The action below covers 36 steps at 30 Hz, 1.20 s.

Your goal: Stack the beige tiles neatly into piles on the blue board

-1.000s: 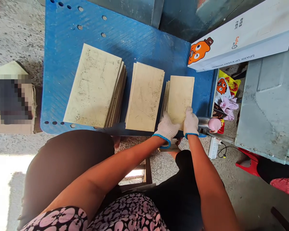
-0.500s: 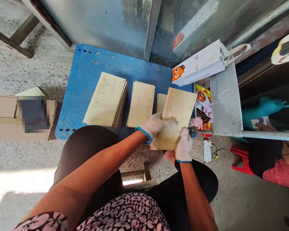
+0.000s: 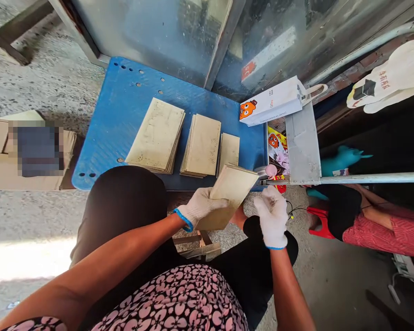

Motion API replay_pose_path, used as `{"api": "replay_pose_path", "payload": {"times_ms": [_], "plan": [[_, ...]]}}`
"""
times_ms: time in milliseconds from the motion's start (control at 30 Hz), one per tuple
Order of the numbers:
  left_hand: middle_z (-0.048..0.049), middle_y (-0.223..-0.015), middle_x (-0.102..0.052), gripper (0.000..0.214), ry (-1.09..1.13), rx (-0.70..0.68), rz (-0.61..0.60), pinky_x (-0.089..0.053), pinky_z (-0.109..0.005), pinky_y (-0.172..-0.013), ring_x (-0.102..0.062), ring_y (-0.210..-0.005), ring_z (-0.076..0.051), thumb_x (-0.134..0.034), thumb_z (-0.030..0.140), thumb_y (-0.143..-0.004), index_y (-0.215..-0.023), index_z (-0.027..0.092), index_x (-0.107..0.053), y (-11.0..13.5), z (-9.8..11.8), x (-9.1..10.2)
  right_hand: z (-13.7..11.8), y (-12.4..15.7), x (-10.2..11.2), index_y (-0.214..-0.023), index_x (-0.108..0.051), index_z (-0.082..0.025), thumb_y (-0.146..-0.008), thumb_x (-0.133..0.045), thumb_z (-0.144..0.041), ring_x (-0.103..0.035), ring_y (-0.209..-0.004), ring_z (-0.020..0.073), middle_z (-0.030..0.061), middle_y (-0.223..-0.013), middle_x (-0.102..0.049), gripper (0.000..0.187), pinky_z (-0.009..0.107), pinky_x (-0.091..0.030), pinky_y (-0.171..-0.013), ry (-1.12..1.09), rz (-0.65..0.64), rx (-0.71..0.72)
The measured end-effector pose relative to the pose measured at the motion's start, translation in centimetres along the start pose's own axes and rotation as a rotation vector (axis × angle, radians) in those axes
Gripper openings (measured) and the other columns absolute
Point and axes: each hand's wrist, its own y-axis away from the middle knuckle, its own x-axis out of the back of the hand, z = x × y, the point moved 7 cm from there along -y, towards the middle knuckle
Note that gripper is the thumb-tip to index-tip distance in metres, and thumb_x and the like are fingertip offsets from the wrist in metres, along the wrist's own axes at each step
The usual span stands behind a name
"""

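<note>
A small bundle of beige cards (image 3: 227,195) is held in the gloved left hand (image 3: 200,208), with the fingers closed over its near left edge; the bundle is lifted and tilted above the person's lap, just near of the blue board (image 3: 117,119). The gloved right hand (image 3: 273,216) is kept just to the right of the bundle, apart from it, and is loosely curled with nothing held in it. On the blue board three piles of the same beige cards are laid side by side: a large pile (image 3: 157,134) at the left, a middle pile (image 3: 203,145) beside it, and a small pile (image 3: 229,149) at the right, directly far of the held bundle. To the right of the board a white paper bag (image 3: 271,101) with an orange cartoon figure is placed, leaning on a grey metal part (image 3: 301,147). At the far left, cardboard boxes (image 3: 0,156) are seen on the concrete floor. At the right edge, another person in red striped clothing (image 3: 386,234) is partly visible.
</note>
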Motion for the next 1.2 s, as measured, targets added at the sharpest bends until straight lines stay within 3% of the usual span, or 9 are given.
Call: {"api": "replay_pose_path", "payload": {"times_ms": [100,200,333,467,600,800,967,1067,1200], "plan": [[-0.0034,-0.083,-0.074,0.052,-0.079,-0.058,-0.106,-0.051,-0.028,-0.065,-0.063,-0.073,-0.019,-0.084,0.042,-0.053,-0.095,0.012,-0.076,0.3,-0.1,-0.6,-4.1,-2.1,1.1,-0.138,-0.055,-0.02,-0.071,-0.08,-0.053,-0.057,-0.125,0.0316,0.0147,-0.138,-0.06,0.079,0.05,-0.044,-0.108,0.378,-0.194,0.169],[-0.0011,-0.082,-0.072,0.052,-0.12,-0.08,-0.231,-0.048,-0.025,-0.061,-0.06,-0.068,-0.015,-0.078,0.042,-0.06,-0.103,0.013,-0.076,0.7,-0.6,-1.6,-6.1,-2.5,0.0,-0.148,-0.047,-0.03,-0.062,-0.087,-0.053,-0.058,-0.125,0.0329,0.0098,-0.141,-0.06,0.098,0.046,-0.047,-0.106,0.654,-0.43,0.257],[0.0034,-0.07,-0.066,0.037,-0.285,-0.112,-0.31,-0.041,-0.021,-0.056,-0.053,-0.06,-0.011,-0.072,0.04,-0.067,-0.095,0.015,-0.076,1.1,-1.0,-2.4,-6.3,-1.9,-1.8,-0.143,-0.054,-0.032,-0.066,-0.086,-0.041,-0.061,-0.121,0.03,0.0062,-0.135,-0.064,0.085,0.042,-0.047,-0.106,0.782,-0.65,0.256],[0.0062,-0.071,-0.067,0.024,-0.567,-0.175,-0.402,-0.041,-0.018,-0.06,-0.059,-0.068,-0.013,-0.071,0.033,-0.07,-0.09,0.022,-0.077,1.8,-0.5,-2.9,-5.6,-0.8,-2.2,-0.142,-0.056,-0.031,-0.067,-0.083,-0.031,-0.066,-0.113,0.0261,0.0034,-0.123,-0.071,0.08,0.038,-0.052,-0.1,0.718,-0.8,0.186],[0.0069,-0.082,-0.072,0.025,-0.732,-0.216,-0.53,-0.04,-0.017,-0.064,-0.064,-0.077,-0.013,-0.068,0.03,-0.075,-0.098,0.029,-0.077,3.0,-0.9,-3.7,-3.9,2.4,-2.2,-0.126,-0.069,-0.032,-0.076,-0.072,-0.027,-0.07,-0.102,0.0211,0.0002,-0.113,-0.075,0.05,0.031,-0.055,-0.087,0.579,-1.022,0.115],[0.0005,-0.101,-0.075,0.03,-1.017,-0.248,-0.619,-0.046,-0.023,-0.074,-0.069,-0.092,-0.02,-0.069,0.029,-0.075,-0.105,0.03,-0.075,3.2,-4.0,-4.9,0.2,6.1,-1.9,-0.122,-0.07,-0.035,-0.084,-0.068,-0.035,-0.069,-0.1,0.0207,0.001,-0.118,-0.074,0.038,0.029,-0.051,-0.086,0.762,-1.048,0.082],[-0.0237,-0.111,-0.072,0.056,-1.497,0.023,-0.605,-0.051,-0.045,-0.087,-0.068,-0.103,-0.04,-0.083,0.022,-0.061,-0.114,0.012,-0.072,1.2,-7.3,-3.7,4.1,7.3,-5.4,-0.118,-0.067,-0.028,-0.094,-0.052,-0.032,-0.07,-0.095,0.0232,0.0062,-0.109,-0.074,0.029,0.031,-0.048,-0.081,1.026,-1.26,0.155],[-0.025,-0.102,-0.074,0.042,-1.546,0.15,-0.562,-0.05,-0.05,-0.087,-0.07,-0.097,-0.041,-0.081,0.01,-0.059,-0.101,0.012,-0.076,0.9,-8.0,-2.9,6.9,6.7,-7.7,-0.118,-0.064,-0.025,-0.095,-0.05,-0.032,-0.07,-0.099,0.0265,0.0088,-0.111,-0.073,0.028,0.033,-0.048,-0.08,1.141,-1.321,0.129],[-0.0249,-0.103,-0.074,0.038,-1.521,0.146,-0.623,-0.051,-0.048,-0.085,-0.07,-0.094,-0.039,-0.08,0.012,-0.063,-0.101,0.011,-0.077,1.7,-8.0,-3.3,10.3,5.6,-10.5,-0.119,-0.06,-0.023,-0.095,-0.053,-0.04,-0.069,-0.104,0.0288,0.0105,-0.119,-0.07,0.03,0.036,-0.049,-0.082,1.193,-1.344,0.097]]}}
